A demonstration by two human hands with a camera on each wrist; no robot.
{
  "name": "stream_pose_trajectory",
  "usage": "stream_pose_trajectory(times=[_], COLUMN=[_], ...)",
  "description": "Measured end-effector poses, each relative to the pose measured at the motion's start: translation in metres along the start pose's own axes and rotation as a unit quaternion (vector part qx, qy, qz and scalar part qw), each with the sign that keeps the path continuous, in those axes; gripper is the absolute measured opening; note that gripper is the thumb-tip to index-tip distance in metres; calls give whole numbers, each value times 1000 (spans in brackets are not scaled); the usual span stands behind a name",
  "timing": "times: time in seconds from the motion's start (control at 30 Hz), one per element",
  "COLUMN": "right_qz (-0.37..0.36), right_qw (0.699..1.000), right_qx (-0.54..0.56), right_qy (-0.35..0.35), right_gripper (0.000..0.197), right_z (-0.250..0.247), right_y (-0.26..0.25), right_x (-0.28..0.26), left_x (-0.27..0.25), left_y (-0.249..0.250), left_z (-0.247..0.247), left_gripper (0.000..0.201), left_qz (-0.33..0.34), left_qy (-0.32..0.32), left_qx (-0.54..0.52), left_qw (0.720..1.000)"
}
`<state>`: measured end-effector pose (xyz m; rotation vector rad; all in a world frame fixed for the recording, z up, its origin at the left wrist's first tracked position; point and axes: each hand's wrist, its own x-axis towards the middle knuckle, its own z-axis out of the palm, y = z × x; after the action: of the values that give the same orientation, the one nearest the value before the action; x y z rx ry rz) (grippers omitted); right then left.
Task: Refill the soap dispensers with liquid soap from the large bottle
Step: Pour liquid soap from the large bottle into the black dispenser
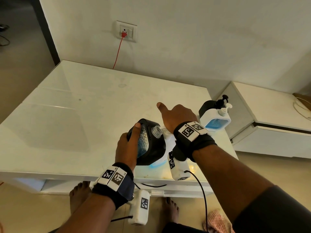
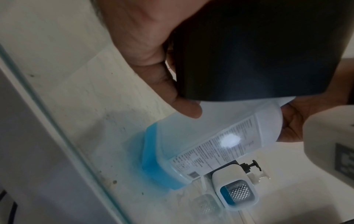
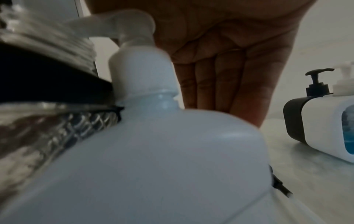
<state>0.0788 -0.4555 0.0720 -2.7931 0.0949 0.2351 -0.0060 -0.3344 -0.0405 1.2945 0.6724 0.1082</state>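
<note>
My left hand (image 1: 127,145) grips a black soap dispenser (image 1: 151,148) and holds it tilted above the table, its clear threaded neck (image 1: 157,131) uncapped. In the left wrist view the dispenser (image 2: 258,53) fills the top, my fingers (image 2: 172,91) curled round it. The large white bottle (image 2: 210,136) stands right beside it with a little blue soap at its bottom. Its white pump (image 3: 122,25) points toward the open neck. My right hand (image 1: 176,117) lies palm-down over the pump, fingers (image 3: 220,83) straight and thumb stuck out.
A white dispenser (image 1: 216,121) with a blue window and a black one (image 1: 208,105) behind it stand at the table's right edge. The glass-topped white table (image 1: 84,106) meets the wall; a low white cabinet (image 1: 269,115) is to the right. A red cable (image 1: 117,52) hangs from a socket.
</note>
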Motion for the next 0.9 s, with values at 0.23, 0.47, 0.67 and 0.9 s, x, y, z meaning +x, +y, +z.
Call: stream_pose_trajectory(times=[0.23, 0.47, 0.67, 0.9], right_qz=[-2, 2, 2, -4], right_qw=[996, 1000, 1000, 996], right_qx=[24, -5, -2, 28], right_qy=[-85, -30, -15, -84], right_gripper=[80, 70, 62, 79], right_z=[-15, -2, 3, -13], right_y=[-6, -4, 0, -6], right_x=[1, 3, 4, 4], left_x=[-1, 0, -1, -1], left_y=[1, -4, -3, -1], left_z=[-1, -1, -1, -1], left_gripper=[101, 79, 98, 100], left_qz=[14, 6, 15, 13], left_qy=[-10, -2, -10, -14], left_qx=[12, 9, 15, 8], left_qw=[1000, 1000, 1000, 1000])
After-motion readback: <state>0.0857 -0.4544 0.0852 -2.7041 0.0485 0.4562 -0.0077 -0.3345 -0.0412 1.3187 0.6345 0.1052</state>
